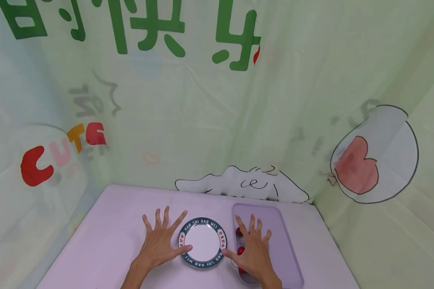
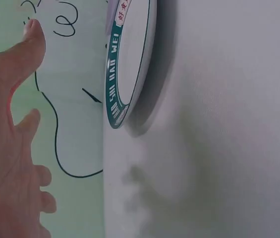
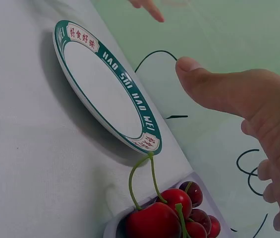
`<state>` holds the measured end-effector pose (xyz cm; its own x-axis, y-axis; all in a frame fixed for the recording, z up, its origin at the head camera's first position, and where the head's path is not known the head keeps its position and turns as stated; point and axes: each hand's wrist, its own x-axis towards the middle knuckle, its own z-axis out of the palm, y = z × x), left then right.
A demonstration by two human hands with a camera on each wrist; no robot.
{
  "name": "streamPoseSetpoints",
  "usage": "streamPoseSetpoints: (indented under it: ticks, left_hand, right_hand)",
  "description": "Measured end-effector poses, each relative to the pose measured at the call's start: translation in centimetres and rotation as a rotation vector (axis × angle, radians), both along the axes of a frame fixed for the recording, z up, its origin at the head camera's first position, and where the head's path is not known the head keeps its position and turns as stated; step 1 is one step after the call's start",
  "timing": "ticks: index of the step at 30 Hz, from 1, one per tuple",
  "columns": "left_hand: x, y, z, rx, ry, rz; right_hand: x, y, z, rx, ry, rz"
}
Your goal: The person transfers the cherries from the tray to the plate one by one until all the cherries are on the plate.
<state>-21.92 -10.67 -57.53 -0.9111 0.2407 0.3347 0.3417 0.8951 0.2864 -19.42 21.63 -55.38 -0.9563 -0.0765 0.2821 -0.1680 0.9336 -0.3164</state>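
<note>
A white plate [image 1: 202, 243] with a dark green lettered rim lies on the table between my two hands. My left hand [image 1: 159, 241] is spread with straight fingers above the plate's left side, its thumb overlapping the rim in the head view. Over the tray's left part my right hand [image 1: 253, 249] is spread too, thumb pointing at the plate's right rim. Neither hand holds anything. Red cherries [image 3: 154, 220] with green stems sit in the tray, partly hidden under the right hand in the head view. The left wrist view shows the plate [image 2: 112, 84] apart from the left hand [image 2: 6, 129].
A pale purple tray [image 1: 285, 245] stands on the right of the white table [image 1: 105, 233]. Behind the table and at both sides hangs a pale green printed curtain [image 1: 188, 132], which meets the table's back edge.
</note>
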Motion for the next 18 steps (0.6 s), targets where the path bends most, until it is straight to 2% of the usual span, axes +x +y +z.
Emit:
streamPoseSetpoints:
  ticks: [3, 6, 12, 18]
  left_hand:
    - [0.1, 0.1, 0.1, 0.111, -0.119, -0.003]
    - [0.1, 0.2, 0.2, 0.211, -0.215, 0.024]
    - [0.4, 0.4, -0.1, 0.300, -0.272, 0.074]
    - [0.0, 0.9, -1.2, 0.445, -0.336, 0.116]
  right_hand:
    - [0.1, -0.2, 0.7, -0.024, -0.018, -0.003]
    - [0.2, -0.4, 1.2, -0.060, -0.032, -0.017]
    - [0.7, -0.7, 1.6, -0.074, -0.025, -0.057]
    - [1.4, -1.0, 2.4, -0.098, 0.070, -0.083]
